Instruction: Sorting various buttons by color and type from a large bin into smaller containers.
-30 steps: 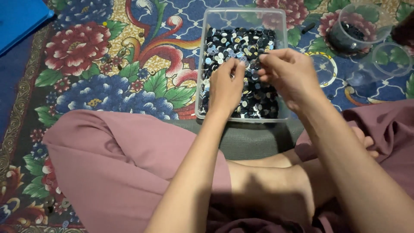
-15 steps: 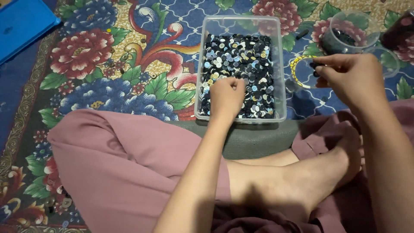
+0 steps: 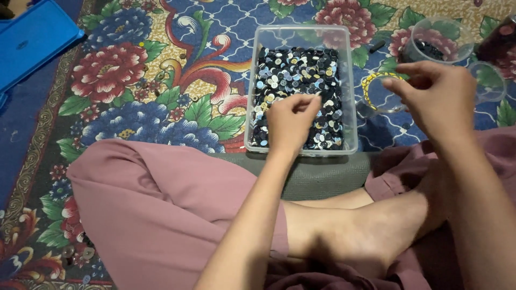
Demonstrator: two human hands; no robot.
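A clear rectangular plastic tub (image 3: 301, 30) lies on the carpet in front of my crossed legs. It is filled with small dark, blue and white buttons (image 3: 298, 70). My left hand (image 3: 289, 122) hovers over the near half of the tub, its fingers curled and pinched around a few buttons. My right hand (image 3: 436, 99) is off to the right of the tub, above a clear cup (image 3: 379, 102). Its thumb and fingertips are pinched together, and anything between them is too small to see.
Two more clear cups stand at the far right, one (image 3: 434, 47) holding dark buttons and one (image 3: 487, 81) beside it. A dark container (image 3: 500, 40) is at the right edge. A blue lid (image 3: 32, 37) lies at the top left on the floral carpet (image 3: 134, 80).
My right hand has moved from beside my left hand over the tub out to the right, above the clear cup. My left hand has stayed over the tub.
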